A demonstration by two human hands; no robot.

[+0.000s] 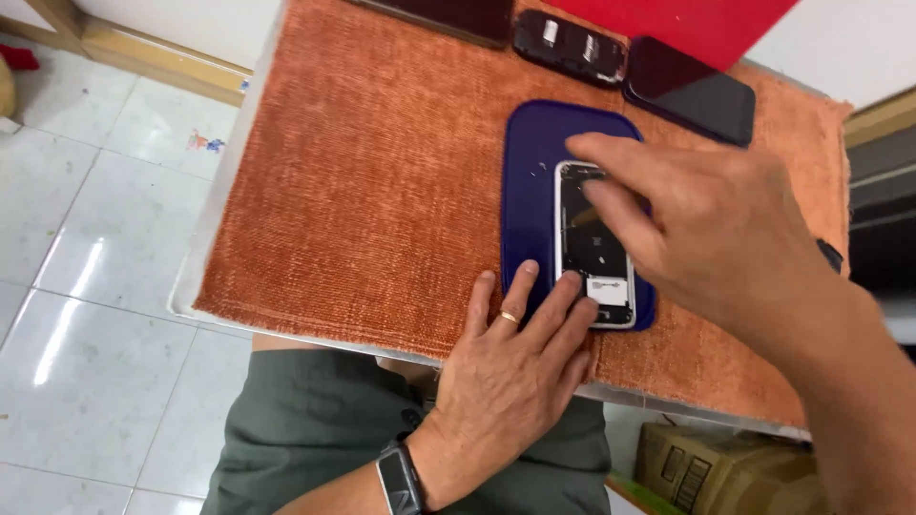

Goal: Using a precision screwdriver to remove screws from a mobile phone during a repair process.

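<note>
Phone: an opened phone, back off and insides bared, is laid on the blue mat, toward the mat's right edge
Left hand: pressed flat, fingers spread, on the mat's near edge; two fingertips are rested on the phone's near end; nothing is grasped, the grip is loose
Right hand: held over the far half of the phone, fingers bent down onto it; whether anything is pinched cannot be told
Around the mat: an orange cloth is spread beneath it on the bench; beyond its far edge a dark phone and a bared back part are laid
Risk, slip: the phone could be skidded off the mat's right edge if the left fingertips are lifted
Risk, damage: bared parts could likely be bent or torn by hard finger pressure
Risk, loss: pale specks are seen on the mat; small pieces could be lost in the cloth
</note>
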